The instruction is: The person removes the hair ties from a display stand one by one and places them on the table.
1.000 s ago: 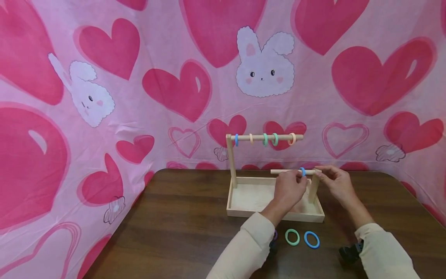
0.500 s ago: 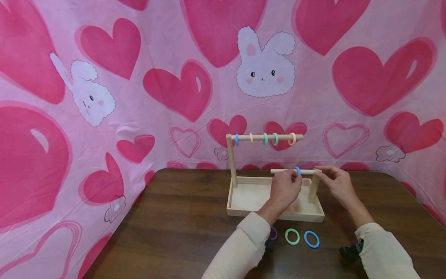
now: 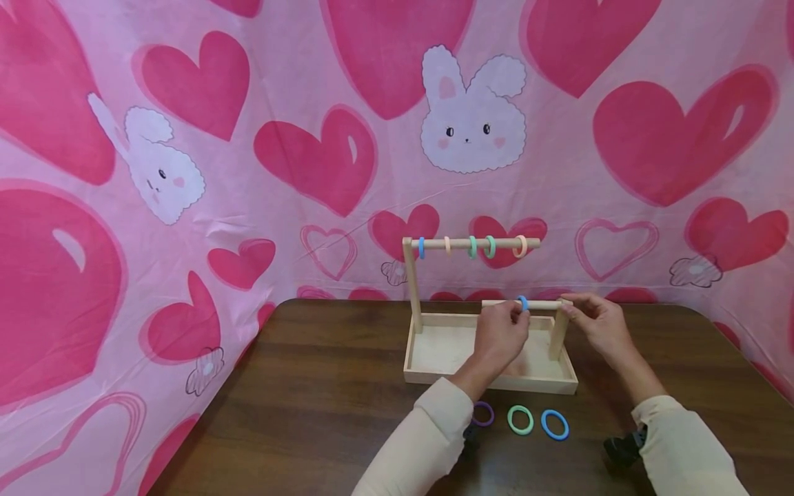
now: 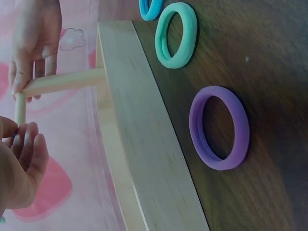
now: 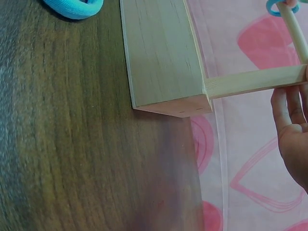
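Note:
My left hand (image 3: 501, 335) pinches a blue hair tie (image 3: 524, 303) that hangs around the lower rod (image 3: 546, 305) of a wooden rack, about midway along it. At the rod's right end, my right hand (image 3: 598, 322) grips the top of the short post (image 3: 559, 337) between thumb and fingers. In the right wrist view the fingers (image 5: 281, 106) lie against that post, and the blue tie (image 5: 269, 6) shows on the rod. The upper rod (image 3: 459, 244) carries several blue, peach and green hair ties.
On the brown table (image 3: 298, 399), in front of the rack's tray (image 3: 428, 378), lie a purple hair tie (image 4: 244, 130), a green one (image 3: 520, 421) and a blue one (image 3: 555, 426). A pink heart-print cloth (image 3: 298, 62) hangs behind.
The left hand has slid the blue hair tie leftward along the lower rod, away from the post. More of the purple hair tie shows now. My right hand keeps its place.

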